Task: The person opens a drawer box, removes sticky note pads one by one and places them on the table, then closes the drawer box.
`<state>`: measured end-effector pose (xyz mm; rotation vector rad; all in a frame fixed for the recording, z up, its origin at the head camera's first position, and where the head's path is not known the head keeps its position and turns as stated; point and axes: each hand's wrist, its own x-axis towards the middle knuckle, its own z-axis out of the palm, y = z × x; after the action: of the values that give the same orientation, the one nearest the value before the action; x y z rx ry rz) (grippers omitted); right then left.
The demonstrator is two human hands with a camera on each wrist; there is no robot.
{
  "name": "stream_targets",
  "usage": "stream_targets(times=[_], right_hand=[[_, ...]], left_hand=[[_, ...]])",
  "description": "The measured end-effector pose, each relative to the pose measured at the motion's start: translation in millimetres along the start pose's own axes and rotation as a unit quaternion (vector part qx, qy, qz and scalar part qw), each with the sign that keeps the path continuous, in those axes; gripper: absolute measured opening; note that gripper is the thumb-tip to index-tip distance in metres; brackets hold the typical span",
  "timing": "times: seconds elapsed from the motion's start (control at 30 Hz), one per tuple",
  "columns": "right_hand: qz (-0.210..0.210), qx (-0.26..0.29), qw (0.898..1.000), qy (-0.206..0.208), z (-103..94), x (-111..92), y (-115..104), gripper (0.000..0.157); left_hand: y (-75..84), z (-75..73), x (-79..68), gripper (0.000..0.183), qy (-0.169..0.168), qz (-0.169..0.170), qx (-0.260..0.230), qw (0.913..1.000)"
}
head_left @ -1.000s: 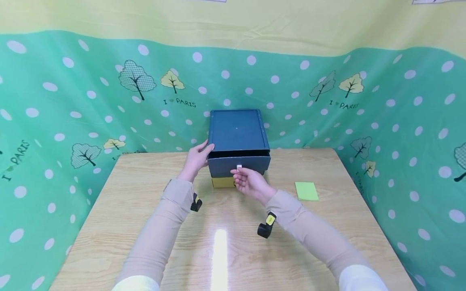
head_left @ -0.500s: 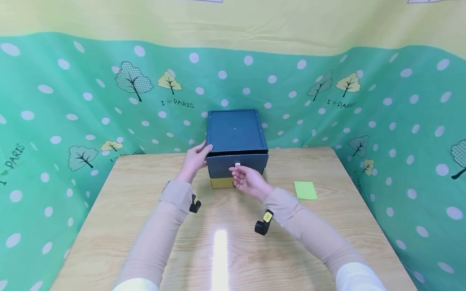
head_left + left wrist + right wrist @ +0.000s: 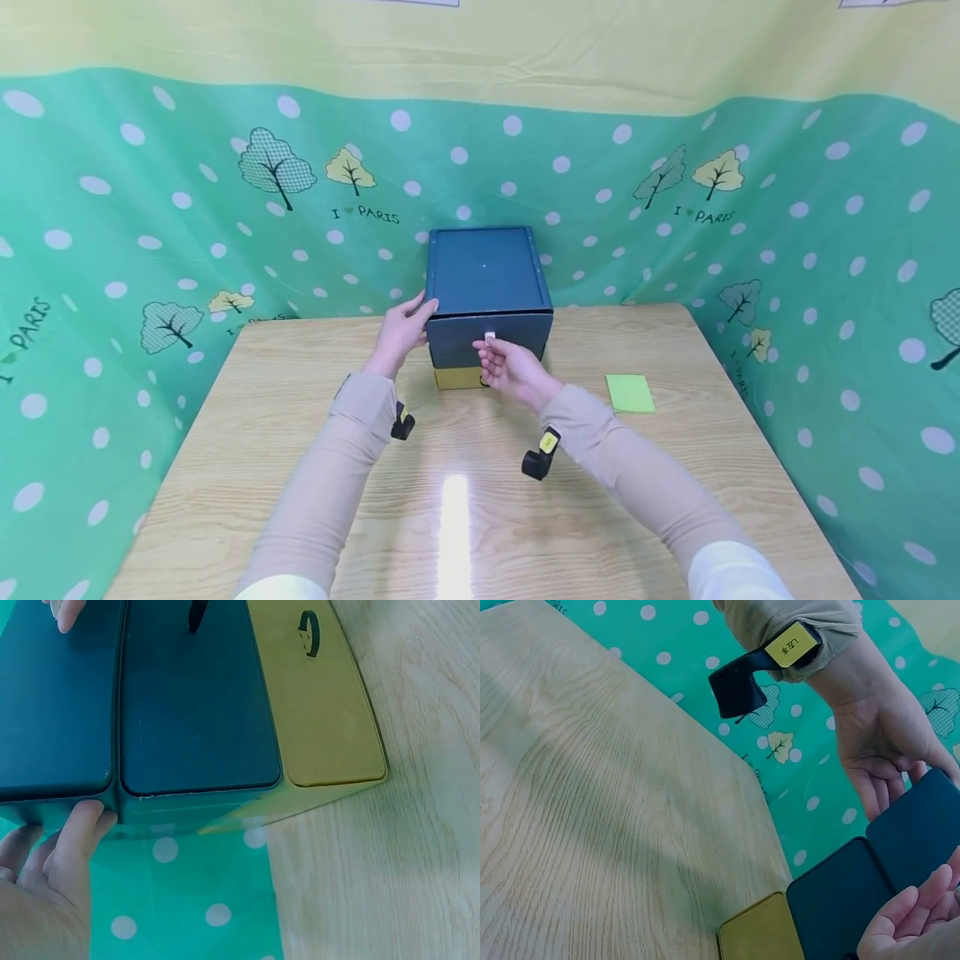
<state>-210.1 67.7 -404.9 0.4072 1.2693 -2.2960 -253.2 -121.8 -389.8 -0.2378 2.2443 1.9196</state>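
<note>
A small drawer unit (image 3: 483, 271) stands at the back of the wooden table, its top drawer (image 3: 453, 342) dark blue with a white pull tab (image 3: 490, 336). That drawer's front sits almost flush under the top panel. Thumb and index finger of my right hand (image 3: 516, 373) pinch the tab, the other fingers loosely bent. My left hand (image 3: 399, 333) steadies the unit's left side near the front corner, fingers fairly straight along it. In the left wrist view the middle drawer (image 3: 199, 712) is also blue and the bottom drawer (image 3: 322, 712) yellow with a black loop handle (image 3: 310, 634).
A light green square pad of notes (image 3: 631, 393) lies on the table (image 3: 337, 500) to the right of the unit. Behind and at both sides hangs a green dotted cloth (image 3: 585, 192) with printed trees. Black cameras sit on both wrists.
The top drawer has slid inward, and the dark gap above its front has narrowed to a thin line. My right hand moved slightly forward with it; my left hand stayed on the side.
</note>
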Motion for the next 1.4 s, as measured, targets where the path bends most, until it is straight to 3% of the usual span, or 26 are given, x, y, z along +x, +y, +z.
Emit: stream_targets(times=[1.4], right_hand=[[-0.021,-0.038,0.999,0.013,1.7,6.8,-4.5,0.025]], left_hand=[[-1.1,-2.5,-0.5,0.061,-0.002,-0.010,0.009,0.9999]])
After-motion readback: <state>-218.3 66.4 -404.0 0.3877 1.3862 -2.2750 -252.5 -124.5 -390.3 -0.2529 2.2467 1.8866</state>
